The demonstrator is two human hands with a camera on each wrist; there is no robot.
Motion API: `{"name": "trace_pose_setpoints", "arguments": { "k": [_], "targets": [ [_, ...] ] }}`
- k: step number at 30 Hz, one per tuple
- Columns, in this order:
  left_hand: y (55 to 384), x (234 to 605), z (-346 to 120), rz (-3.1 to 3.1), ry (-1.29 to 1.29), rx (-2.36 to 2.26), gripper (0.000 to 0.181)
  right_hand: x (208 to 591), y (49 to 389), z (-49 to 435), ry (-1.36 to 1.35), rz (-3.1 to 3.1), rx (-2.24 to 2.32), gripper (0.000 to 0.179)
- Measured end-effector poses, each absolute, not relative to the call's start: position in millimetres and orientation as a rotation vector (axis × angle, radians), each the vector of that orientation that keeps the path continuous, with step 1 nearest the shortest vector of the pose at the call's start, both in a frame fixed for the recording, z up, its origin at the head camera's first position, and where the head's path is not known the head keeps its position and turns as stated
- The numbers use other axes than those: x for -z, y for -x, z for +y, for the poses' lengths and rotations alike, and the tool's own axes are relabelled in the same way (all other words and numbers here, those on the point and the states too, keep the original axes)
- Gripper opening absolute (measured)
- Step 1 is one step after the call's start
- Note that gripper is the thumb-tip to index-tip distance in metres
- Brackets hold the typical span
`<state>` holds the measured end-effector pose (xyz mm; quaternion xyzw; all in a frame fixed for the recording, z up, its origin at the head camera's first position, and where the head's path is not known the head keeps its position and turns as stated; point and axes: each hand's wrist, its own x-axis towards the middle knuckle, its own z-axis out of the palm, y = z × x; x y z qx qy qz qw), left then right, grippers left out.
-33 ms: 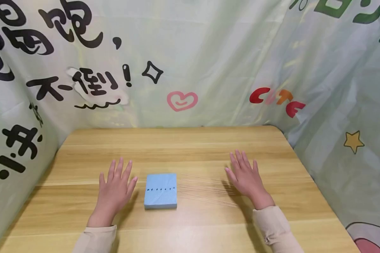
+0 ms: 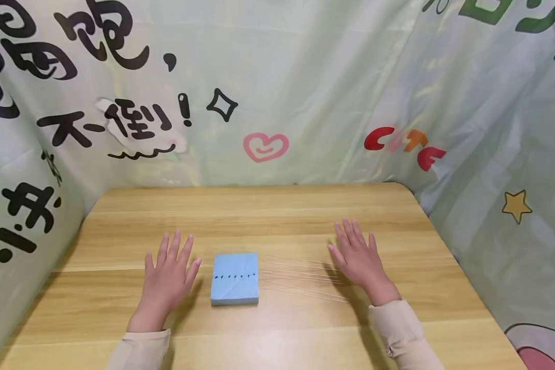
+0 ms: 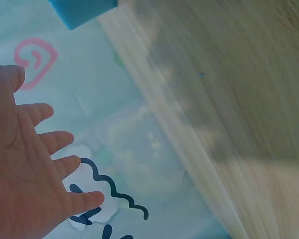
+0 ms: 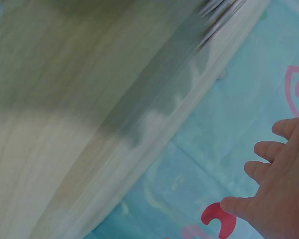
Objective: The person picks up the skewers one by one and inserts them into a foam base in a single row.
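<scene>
A blue foam block [image 2: 234,290] with a row of dark holes across its top lies on the table between the two hands. To its right, several thin wooden sticks [image 2: 300,275] lie loosely side by side. My left hand [image 2: 165,280], fingers spread and straight, hovers left of the block and holds nothing. Over the right ends of the sticks, my right hand [image 2: 362,262] also has its fingers extended and grips nothing. The left wrist view shows the left palm [image 3: 25,169] and a corner of the block [image 3: 84,10]. Stick ends [image 4: 219,17] appear in the right wrist view beyond the right hand [image 4: 279,184].
The wooden table [image 2: 259,210] has rounded far corners. A pale printed cloth [image 2: 305,77] with black characters, a pink heart [image 2: 265,148] and a yellow star [image 2: 517,206] hangs behind the table and along both sides.
</scene>
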<state>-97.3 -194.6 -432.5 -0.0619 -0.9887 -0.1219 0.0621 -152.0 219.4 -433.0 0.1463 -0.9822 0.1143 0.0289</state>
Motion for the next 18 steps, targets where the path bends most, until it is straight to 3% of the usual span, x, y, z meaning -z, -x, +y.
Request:
{"name": "trace_pose_setpoints", "arguments": {
  "k": [18],
  "targets": [
    [94.2, 424.8, -195.1, -3.037, 0.190, 0.398, 0.064, 430.2, 150.1, 214.1, -0.491, -3.055, -0.395, 0.066]
  ]
}}
